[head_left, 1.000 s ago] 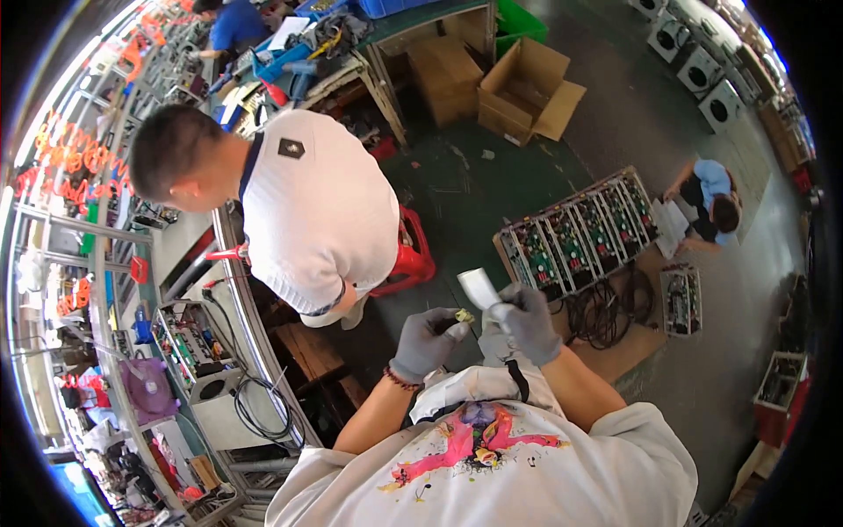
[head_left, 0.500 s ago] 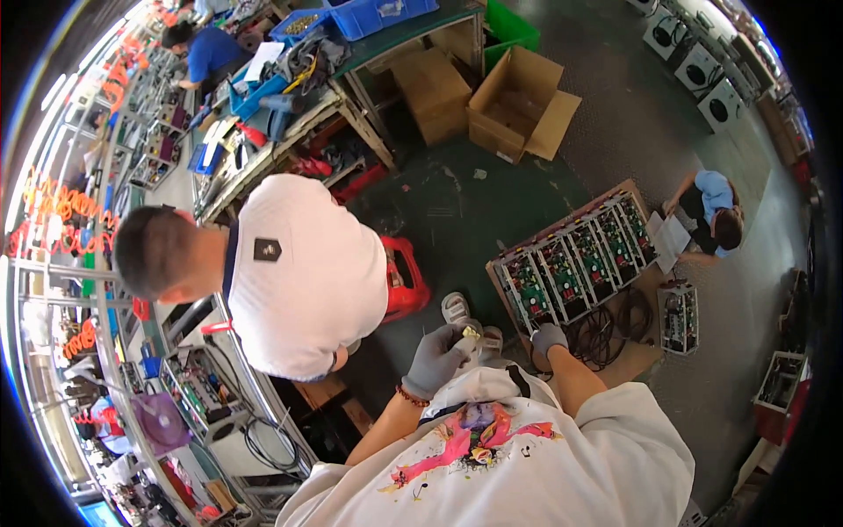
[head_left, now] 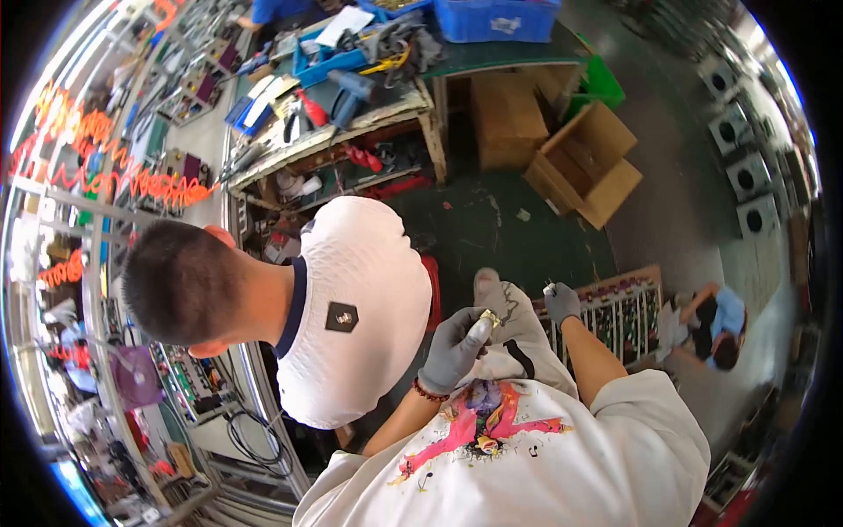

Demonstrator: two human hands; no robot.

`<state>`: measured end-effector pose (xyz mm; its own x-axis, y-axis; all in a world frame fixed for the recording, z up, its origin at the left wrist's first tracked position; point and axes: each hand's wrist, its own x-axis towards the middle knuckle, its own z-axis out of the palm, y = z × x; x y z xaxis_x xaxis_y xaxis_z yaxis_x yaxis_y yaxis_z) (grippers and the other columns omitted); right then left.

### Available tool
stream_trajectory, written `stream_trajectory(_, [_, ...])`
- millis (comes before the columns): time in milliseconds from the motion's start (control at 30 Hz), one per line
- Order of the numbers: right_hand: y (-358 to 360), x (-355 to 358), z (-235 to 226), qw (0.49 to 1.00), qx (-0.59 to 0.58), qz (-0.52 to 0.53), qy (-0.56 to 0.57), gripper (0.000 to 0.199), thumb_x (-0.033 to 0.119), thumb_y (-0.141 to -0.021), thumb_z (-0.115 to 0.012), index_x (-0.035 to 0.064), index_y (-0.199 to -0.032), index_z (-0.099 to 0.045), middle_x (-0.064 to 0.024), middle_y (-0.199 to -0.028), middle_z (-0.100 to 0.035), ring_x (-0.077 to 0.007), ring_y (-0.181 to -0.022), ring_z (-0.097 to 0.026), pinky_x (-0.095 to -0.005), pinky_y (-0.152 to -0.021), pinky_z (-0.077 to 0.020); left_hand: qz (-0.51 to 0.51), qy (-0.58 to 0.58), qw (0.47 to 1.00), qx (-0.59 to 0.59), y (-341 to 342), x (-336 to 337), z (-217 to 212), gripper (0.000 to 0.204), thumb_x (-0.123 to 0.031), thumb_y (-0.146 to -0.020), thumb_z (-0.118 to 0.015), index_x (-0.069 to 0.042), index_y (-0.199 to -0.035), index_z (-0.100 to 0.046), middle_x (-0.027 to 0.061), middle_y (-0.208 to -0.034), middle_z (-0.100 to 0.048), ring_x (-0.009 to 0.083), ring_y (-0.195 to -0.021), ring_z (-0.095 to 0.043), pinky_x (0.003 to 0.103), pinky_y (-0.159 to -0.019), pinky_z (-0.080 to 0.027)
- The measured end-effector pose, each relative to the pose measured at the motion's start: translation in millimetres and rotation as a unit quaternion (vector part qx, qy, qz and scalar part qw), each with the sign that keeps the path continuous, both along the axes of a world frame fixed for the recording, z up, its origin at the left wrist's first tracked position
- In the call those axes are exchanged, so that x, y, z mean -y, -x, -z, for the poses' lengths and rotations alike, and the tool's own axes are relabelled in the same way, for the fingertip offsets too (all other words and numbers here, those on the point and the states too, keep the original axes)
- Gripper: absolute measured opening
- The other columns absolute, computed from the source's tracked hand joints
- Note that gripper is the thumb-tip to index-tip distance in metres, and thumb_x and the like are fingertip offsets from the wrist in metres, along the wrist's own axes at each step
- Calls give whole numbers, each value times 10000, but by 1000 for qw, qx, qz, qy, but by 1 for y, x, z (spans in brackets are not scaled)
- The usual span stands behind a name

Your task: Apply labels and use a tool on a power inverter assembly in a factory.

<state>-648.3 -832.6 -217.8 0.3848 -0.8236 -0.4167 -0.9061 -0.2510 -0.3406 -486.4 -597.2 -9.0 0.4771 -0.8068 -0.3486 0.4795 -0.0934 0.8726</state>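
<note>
Both hands wear grey work gloves. My left hand (head_left: pixel 455 353) is closed, its thumb pressed over small brass-coloured metal pieces (head_left: pixel 490 318) that stick out at the fingertips. Their exact kind is too small to make out. My right hand (head_left: pixel 562 305) is out ahead of me, closed in a pinch on a small whitish piece (head_left: pixel 550 289) whose kind I cannot tell. Beyond my right forearm lies a row of metal-framed units with circuit boards (head_left: pixel 615 321), partly hidden by that arm. The right hand is at its far left end.
Close on my left is a co-worker in a white shirt (head_left: pixel 360 299), beside a red stool (head_left: pixel 431 290). A workbench (head_left: pixel 342 132) with tools stands ahead. Open cardboard box (head_left: pixel 588 162) and blue bin (head_left: pixel 497 19) are farther off. Another person (head_left: pixel 727 325) crouches at right.
My view has shifted, and the co-worker on the left looks nearer. My right hand has come away from the near edge of the row of units. The left still holds the brass-coloured pieces.
</note>
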Motion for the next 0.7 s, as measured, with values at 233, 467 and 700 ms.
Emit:
stream_trajectory(233, [-160,115,31,973,-83,-204,-66,285,289,-835,-537,70,-976,-651,-222,-1042,-628,-396,-995,-593,-452,-841,-488,-112,-4,994,15,-75,97,11,316,-217,-939,-527,26,-1141,-538,23,-808,-556,69,-683,-508,217,-606,-431])
stream_trajectory(467, [-312,251,8,848,-145,-505,-61,205,197,-808,-591,67,-945,-670,-194,-1076,-633,-341,-1015,-606,-434,-852,-494,-290,-43,952,-89,-184,241,17,252,-136,-882,-563,4,-1092,-548,71,-859,-620,112,-678,-573,250,-638,-478])
stream_trajectory(700, [-455,335,10,938,47,-341,-32,228,222,-856,-535,59,-947,-665,-214,-948,-648,-388,-937,-609,-461,-811,-486,-416,-86,905,-7,-255,291,19,252,-141,-905,-578,9,-1106,-556,47,-950,-612,114,-771,-586,255,-676,-484])
